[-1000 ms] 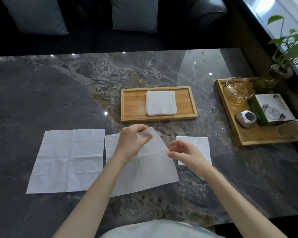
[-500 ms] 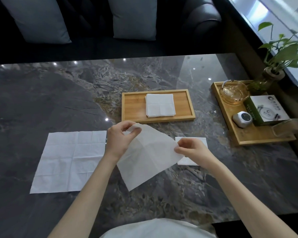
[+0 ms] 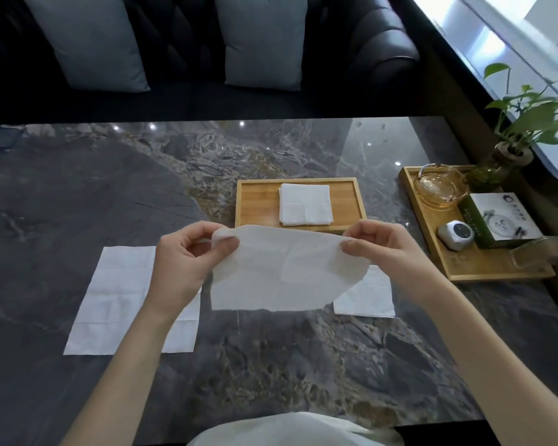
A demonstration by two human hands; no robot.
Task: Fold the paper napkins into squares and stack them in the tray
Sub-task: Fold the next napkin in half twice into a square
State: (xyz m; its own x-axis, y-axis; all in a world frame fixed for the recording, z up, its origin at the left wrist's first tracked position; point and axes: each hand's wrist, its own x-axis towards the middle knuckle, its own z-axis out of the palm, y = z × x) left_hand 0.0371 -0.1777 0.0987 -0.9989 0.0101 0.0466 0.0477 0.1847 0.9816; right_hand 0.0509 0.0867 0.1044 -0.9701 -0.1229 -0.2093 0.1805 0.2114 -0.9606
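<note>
A white paper napkin (image 3: 281, 272) hangs in the air above the marble table, stretched between both hands. My left hand (image 3: 184, 255) pinches its top left corner and my right hand (image 3: 384, 246) pinches its top right corner. Behind it sits a small wooden tray (image 3: 258, 201) holding a stack of folded square napkins (image 3: 305, 204). An unfolded napkin (image 3: 120, 300) lies flat on the table at the left, partly under my left forearm. A folded napkin (image 3: 371, 300) lies at the right, partly hidden by the held one.
A larger wooden tray (image 3: 458, 268) at the right holds a glass ashtray (image 3: 440, 186), a green and white box (image 3: 500, 220) and a small white device (image 3: 455, 235). A potted plant (image 3: 509, 146) stands behind it. A dark sofa with grey cushions (image 3: 258, 40) lies beyond the table.
The napkin went from lying on the table to hanging in the air. My right hand took its other corner and both hands moved apart, stretching it level.
</note>
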